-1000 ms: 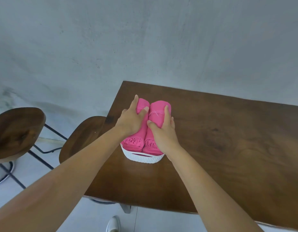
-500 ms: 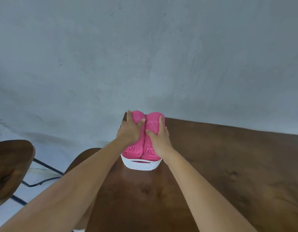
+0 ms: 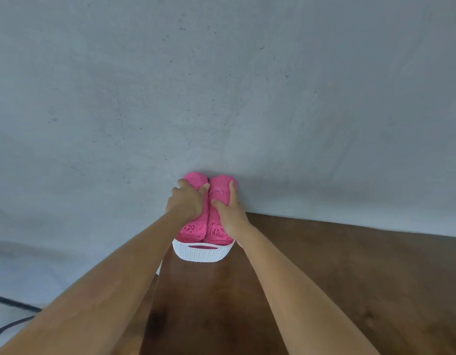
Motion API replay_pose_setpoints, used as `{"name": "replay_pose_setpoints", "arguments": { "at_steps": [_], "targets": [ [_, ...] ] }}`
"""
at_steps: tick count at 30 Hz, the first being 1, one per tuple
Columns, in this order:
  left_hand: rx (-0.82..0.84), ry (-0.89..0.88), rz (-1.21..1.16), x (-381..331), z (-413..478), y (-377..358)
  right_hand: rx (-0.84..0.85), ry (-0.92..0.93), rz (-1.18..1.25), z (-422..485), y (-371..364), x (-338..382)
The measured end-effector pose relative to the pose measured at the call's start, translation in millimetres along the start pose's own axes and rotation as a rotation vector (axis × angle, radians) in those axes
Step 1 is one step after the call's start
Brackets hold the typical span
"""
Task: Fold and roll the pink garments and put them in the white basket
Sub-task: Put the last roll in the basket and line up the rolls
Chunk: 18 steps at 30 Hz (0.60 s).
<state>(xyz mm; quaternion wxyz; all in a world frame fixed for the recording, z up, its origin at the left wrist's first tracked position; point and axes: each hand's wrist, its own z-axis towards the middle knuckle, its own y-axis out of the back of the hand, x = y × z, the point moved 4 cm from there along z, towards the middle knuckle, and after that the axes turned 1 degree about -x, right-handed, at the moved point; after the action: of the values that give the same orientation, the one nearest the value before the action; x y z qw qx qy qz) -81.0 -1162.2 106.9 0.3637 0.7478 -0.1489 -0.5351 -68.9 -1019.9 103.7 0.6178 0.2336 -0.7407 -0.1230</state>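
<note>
Pink garments (image 3: 193, 230), two, rolled, side by side in white basket (image 3: 201, 255) on wooden table (image 3: 324, 278); left hand (image 3: 187, 204) curled over one roll; right hand (image 3: 230, 213) clasping the other, thumb and fingers astride; probably pressing both down to seat them snugly.

basket (image 3: 204, 254) on table (image 3: 324, 278) | left roll (image 3: 191, 230), right roll (image 3: 218, 193) touching in basket | left hand (image 3: 187, 203), right hand (image 3: 230, 213) clasped over one each
</note>
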Motion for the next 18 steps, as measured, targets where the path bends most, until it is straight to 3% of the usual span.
{"name": "replay_pose_setpoints", "arguments": {
  "at_steps": [10,18],
  "targets": [
    [0.016,-0.019,-0.037,3,1,3,0.048,-0.009,-0.021,-2,6,5],
    [0.060,-0.161,0.110,10,-31,15,0.098,0.067,-0.296,-44,33,3]
  ]
}}
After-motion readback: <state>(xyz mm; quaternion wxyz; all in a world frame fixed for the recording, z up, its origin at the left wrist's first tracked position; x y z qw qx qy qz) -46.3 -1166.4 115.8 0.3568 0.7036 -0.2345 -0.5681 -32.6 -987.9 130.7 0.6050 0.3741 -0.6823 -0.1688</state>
